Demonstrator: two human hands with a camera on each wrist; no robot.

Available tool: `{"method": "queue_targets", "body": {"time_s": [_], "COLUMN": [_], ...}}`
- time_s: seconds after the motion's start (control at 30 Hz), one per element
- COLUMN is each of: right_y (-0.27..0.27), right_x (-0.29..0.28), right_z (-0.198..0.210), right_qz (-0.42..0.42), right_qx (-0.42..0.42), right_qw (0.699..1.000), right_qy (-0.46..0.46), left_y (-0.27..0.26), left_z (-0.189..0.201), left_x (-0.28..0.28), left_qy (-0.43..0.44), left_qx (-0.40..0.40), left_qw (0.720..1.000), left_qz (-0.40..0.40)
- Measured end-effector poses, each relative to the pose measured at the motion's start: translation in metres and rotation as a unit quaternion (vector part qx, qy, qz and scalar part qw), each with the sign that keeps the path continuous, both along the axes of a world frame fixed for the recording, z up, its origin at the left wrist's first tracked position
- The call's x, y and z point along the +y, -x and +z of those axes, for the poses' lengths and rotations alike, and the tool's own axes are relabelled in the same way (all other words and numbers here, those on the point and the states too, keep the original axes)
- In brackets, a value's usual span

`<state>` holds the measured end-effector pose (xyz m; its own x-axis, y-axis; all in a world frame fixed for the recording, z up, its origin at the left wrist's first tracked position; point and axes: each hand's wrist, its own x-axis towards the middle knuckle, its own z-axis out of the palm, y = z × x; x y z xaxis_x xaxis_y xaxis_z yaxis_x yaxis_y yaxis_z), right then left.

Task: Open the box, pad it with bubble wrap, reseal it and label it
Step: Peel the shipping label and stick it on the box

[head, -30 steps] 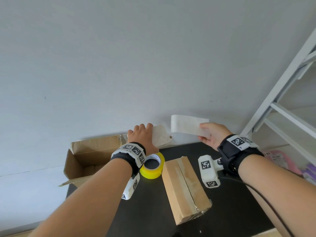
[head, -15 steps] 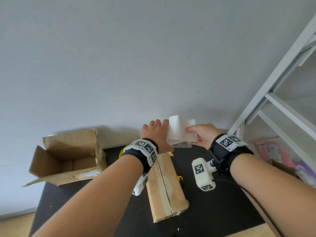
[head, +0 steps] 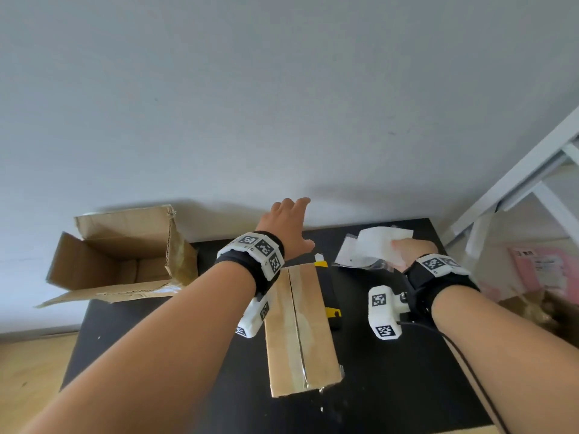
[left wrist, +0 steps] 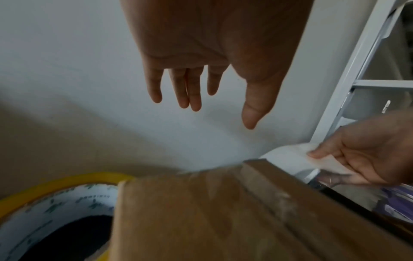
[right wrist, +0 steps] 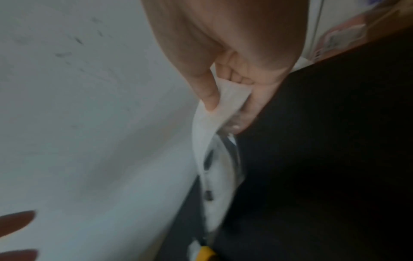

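A taped cardboard box (head: 300, 324) lies lengthwise in the middle of the black table (head: 407, 386). My left hand (head: 291, 220) hovers above the box's far end with its fingers spread and straight, holding nothing; the left wrist view shows the same bare palm (left wrist: 212, 106). My right hand (head: 410, 249) pinches a white label sheet (head: 380, 241) between thumb and fingers, low over the table's far right. The pinch (right wrist: 223, 98) on the label sheet (right wrist: 212, 127) shows plainly in the right wrist view. A clear plastic sleeve (head: 360, 261) lies under the sheet.
An open, empty carton (head: 119, 255) sits at the table's far left corner against the wall. A yellow tape roll (left wrist: 44, 203) lies left of the box. A yellow-and-black tool (head: 332, 311) pokes out along the box's right side. A white shelf frame (head: 517, 189) and pink packets (head: 539, 270) stand to the right.
My left hand let go of the label sheet and rose open. My right hand carried the sheet rightward and down toward the table's far right.
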<state>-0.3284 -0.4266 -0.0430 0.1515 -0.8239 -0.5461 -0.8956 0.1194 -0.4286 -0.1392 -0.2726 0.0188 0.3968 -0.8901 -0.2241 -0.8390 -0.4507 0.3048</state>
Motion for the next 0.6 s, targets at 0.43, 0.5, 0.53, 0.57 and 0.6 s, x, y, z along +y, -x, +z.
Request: {"method": "queue_targets", "body": {"time_s": [0.43,0.5,0.53,0.57,0.6], "right_y": [0.004,-0.002,-0.005,-0.008,-0.011], "right_x": [0.008,0.013,0.017,0.02,0.023], "right_z": [0.002,0.02,0.032,0.042,0.052], "right_qz": [-0.126,-0.134,-0.132,-0.116,-0.1], "right_qx": [-0.201,-0.296,-0.34,-0.369,-0.393], "right_qw": [0.971,0.941,0.923,0.91,0.9], "right_qy": [-0.037,-0.09,-0.124,-0.149,-0.159], "left_y": [-0.008,-0.008,-0.009,-0.008,-0.007], "left_z": [-0.014,-0.008,-0.004,0.001,0.006], "left_x": [-0.001,-0.002,-0.003,-0.004,-0.004], "left_qy": [-0.051,-0.046,-0.041,-0.035,-0.024], "left_qx": [0.06,0.071,0.081,0.099,0.123], "left_qw": [0.997,0.996,0.996,0.994,0.991], "left_qz": [0.007,0.004,0.012,0.026,0.042]}}
